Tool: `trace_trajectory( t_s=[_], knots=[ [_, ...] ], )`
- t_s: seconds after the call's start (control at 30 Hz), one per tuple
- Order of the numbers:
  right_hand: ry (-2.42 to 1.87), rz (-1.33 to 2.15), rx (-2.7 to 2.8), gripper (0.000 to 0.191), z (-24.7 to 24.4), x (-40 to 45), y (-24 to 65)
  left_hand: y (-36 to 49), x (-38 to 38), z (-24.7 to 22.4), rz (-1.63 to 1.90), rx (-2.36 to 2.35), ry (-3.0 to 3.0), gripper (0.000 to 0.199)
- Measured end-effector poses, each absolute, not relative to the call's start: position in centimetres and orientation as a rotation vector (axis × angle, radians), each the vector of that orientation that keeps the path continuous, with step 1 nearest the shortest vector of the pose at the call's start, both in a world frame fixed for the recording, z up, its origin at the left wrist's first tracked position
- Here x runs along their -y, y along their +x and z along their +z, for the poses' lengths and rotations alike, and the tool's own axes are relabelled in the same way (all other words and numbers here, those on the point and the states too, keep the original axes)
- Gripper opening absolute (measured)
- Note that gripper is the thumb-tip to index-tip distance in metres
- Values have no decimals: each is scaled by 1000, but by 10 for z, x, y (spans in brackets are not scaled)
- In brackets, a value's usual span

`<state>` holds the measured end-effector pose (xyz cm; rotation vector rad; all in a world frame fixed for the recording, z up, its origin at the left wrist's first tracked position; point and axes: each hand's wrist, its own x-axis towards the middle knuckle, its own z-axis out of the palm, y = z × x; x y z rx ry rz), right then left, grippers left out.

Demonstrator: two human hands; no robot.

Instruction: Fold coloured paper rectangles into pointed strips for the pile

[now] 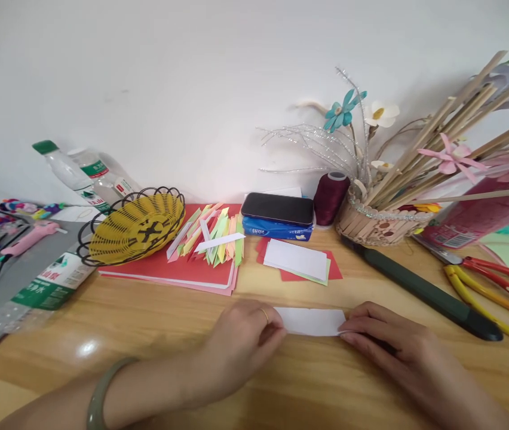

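Observation:
A white strip of paper (312, 321) is stretched between my two hands, just above or on the wooden table. Its left end is pinched by my left hand (244, 343), which wears a ring, with a bangle on the wrist. My right hand (391, 341) pinches the right end between thumb and fingers. Beyond the strip lies a small stack of white, green and red paper rectangles (297, 260). Farther left, a pile of folded coloured paper strips (218, 239) rests on red paper sheets (147, 272).
A phone (278, 208) lies on a blue tissue pack (276, 228). Around them stand a yellow basket (138, 230), plastic bottles (51, 289), a maroon thread spool (330, 200) and a flower pot (377, 221). At right are a dark green-handled tool (420, 286) and pliers (500, 286).

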<state>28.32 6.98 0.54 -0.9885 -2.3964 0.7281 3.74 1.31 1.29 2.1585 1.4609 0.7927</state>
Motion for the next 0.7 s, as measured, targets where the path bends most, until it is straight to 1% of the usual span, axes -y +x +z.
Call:
trace_trajectory(
  t_s=[0.13,0.3,0.57,0.7],
  knots=[
    [-1146,751,2355,27,6,-70,278,40,-21,16,693,-1574,2029,9],
    [-1225,560,2399,31,0,-69,275,42,-29,15,622,-1616,1955,11],
    [-1157,227,2510,29,2,-69,269,40,-34,16,507,-1627,1888,13],
    [-1144,115,2537,27,3,-69,268,40,-38,16,481,-1616,1930,13]
  ],
)
